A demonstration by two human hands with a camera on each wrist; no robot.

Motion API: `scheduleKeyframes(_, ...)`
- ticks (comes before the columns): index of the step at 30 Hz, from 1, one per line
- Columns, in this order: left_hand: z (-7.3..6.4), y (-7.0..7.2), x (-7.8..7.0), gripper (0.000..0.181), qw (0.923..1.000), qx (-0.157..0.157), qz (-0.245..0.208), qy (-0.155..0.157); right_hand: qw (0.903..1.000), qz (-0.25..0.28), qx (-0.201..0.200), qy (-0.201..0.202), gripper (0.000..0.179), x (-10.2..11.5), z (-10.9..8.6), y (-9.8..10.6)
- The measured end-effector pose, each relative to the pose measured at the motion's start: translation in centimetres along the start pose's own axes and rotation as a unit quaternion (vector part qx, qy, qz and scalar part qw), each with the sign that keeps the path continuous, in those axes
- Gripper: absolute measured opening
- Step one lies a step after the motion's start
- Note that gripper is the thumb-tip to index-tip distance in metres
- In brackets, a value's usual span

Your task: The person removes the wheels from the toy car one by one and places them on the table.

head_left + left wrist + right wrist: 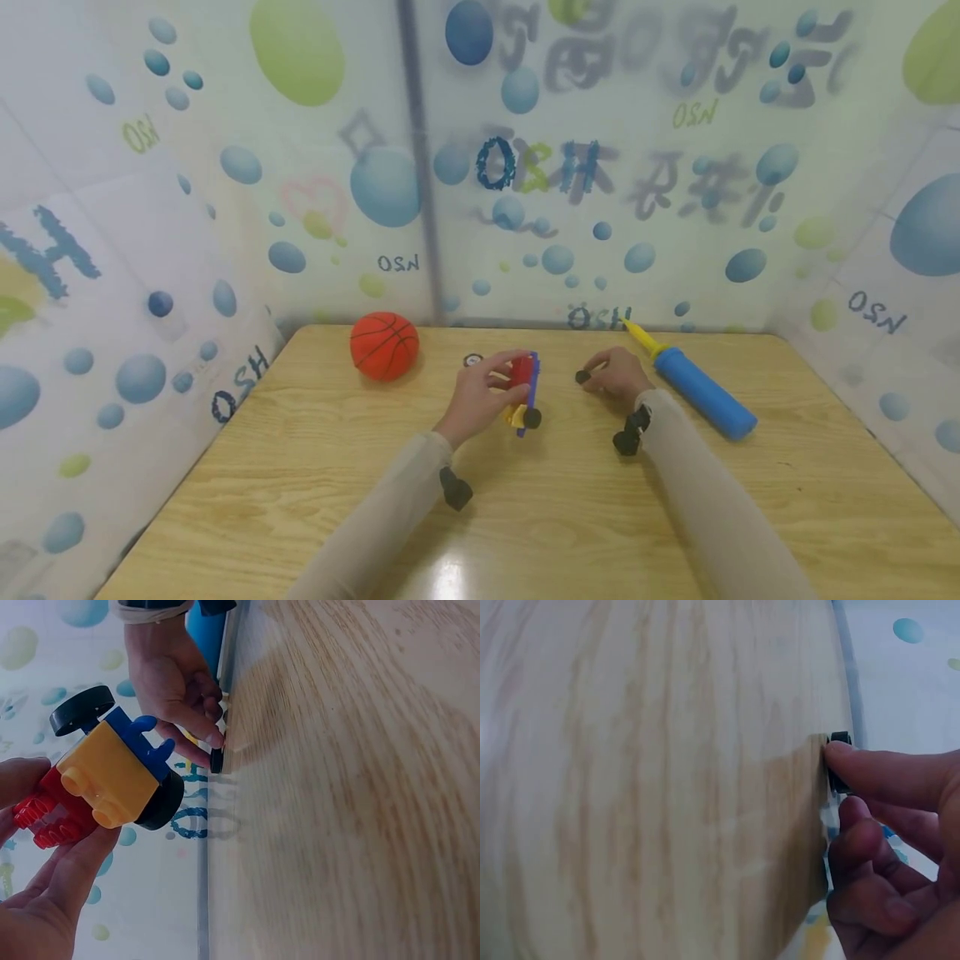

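The left hand point(480, 398) grips a toy block vehicle point(112, 774), thumb on one side and fingers on the other, closed in only as far as its red part point(521, 372). The vehicle is held tilted near the middle of the wooden table point(360, 500), with a yellow block point(120, 769) at one end, two black wheels point(82, 710) flanking it and a blue base bearing two curved prongs point(154, 742). To its right, the right hand point(617, 372) pinches a loose black wheel point(582, 377) between thumb and fingertip, the gap just the wheel's thickness, other fingers curled in; whether the wheel touches the tabletop is hard to tell. A small round black-rimmed piece point(472, 360) lies just beyond the left hand. A red basketball point(384, 346) sits farther left, and a blue pump point(705, 392) with a yellow nozzle point(643, 337) lies just beside the right hand.
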State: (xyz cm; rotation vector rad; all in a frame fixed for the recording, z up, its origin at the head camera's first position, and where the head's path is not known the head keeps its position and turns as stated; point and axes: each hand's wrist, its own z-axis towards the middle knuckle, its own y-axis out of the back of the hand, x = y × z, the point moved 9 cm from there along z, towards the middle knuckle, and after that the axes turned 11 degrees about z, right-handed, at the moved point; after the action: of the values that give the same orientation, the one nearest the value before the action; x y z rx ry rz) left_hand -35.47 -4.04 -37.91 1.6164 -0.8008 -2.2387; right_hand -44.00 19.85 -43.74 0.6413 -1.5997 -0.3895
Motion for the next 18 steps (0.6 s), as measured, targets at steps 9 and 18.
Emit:
scheduleKeyframes(9, 0.1, 0.0, 0.0, 0.05, 1.0, -0.004, 0.001, 0.003, 0.9999, 0.01, -0.011, -0.007, 0.041, 0.3, -0.5, 0.3)
scheduleKeyframes(18, 0.2, 0.5, 0.1, 0.046, 0.9994, -0.035, 0.001, 0.003, 0.9959, 0.07, -0.019, 0.054, 0.038, 2.2, -1.9, 0.3)
